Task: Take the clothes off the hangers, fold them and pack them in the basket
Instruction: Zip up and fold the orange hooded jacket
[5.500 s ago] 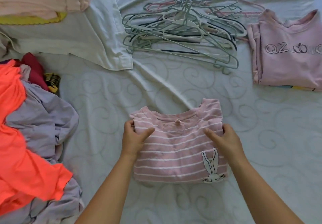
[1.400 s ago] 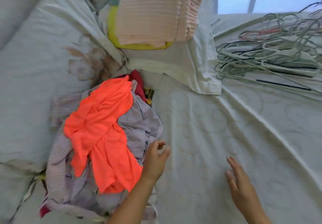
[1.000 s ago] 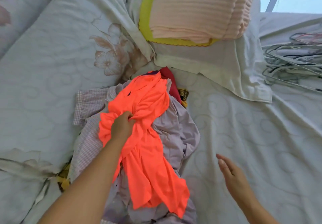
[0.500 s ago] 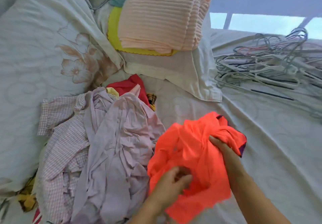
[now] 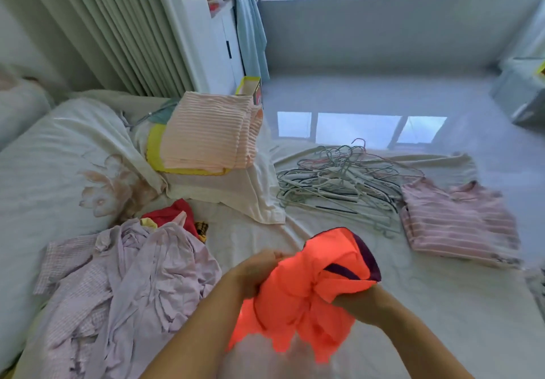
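Over the bed [image 5: 413, 319], left hand [image 5: 259, 269] and right hand [image 5: 354, 299] are gripping a bunched orange garment [image 5: 306, 284], striped top [image 5: 457, 225] lying folded, lilac heap [image 5: 126, 284] waiting, basket unseen.

Both hands grip orange garment [image 5: 306, 293] above bed [image 5: 413, 305]; hangers [image 5: 339, 189] beyond.

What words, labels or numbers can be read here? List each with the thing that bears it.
None can be read in this frame.
Yellow and pink cardboard box behind the folded peach ribbed blanket: its pink side may bear print, too small and blurred to read.
Folded pink striped shirt on the white bed sheet: no lettering shows.
Orange garment gripped by the left hand and right hand: plain, with dark trim.
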The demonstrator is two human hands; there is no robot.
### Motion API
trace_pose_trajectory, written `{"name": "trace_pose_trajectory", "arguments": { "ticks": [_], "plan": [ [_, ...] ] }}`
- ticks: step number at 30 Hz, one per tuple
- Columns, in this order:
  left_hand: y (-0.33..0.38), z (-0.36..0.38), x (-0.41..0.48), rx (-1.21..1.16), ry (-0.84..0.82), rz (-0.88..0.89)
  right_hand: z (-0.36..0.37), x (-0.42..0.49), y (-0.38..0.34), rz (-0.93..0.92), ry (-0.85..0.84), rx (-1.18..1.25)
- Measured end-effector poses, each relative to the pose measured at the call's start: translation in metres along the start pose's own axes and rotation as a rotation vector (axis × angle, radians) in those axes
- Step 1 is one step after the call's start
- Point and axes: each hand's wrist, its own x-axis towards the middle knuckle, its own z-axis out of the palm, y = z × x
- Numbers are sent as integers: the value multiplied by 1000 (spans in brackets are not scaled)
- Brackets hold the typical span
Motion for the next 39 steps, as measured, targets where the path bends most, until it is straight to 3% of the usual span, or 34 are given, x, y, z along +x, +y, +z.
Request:
{"name": "trace_pose_trajectory", "arguments": {
  "ticks": [3,6,9,12,17,21,26,28,31,33,36,37,39],
  "plan": [
    [22,28,-15,-304,2,238,-41,-23,-4,-178,161,113],
    [60,41,-38,-477,72,425,-84,-44,-4,-110,309,413],
    [94,49,-57,-421,134,547,-117,-59,-16,-44,293,702],
    [118,52,-69,-383,151,607,-135,-68,-35,-34,272,802],
    [156,47,-89,-308,168,714,-163,-67,-69,-104,512,698],
    [177,38,-104,-167,244,784,-179,-65,-97,-144,685,347],
    [185,22,-110,121,382,756,-188,-53,-118,-209,775,179],
    [189,19,-110,114,479,765,-188,-49,-123,-195,771,132],
    [200,20,-112,41,450,784,-177,-44,-131,-164,709,174],
    [208,30,-113,30,348,812,-160,-44,-136,-166,575,243],
    [220,57,-115,-20,120,829,-124,-47,-142,-177,119,201],
    [224,66,-116,6,58,824,-116,-45,-143,-209,58,120],
    [231,77,-120,118,-49,827,-114,-37,-152,-309,207,-10]
  ]
}}
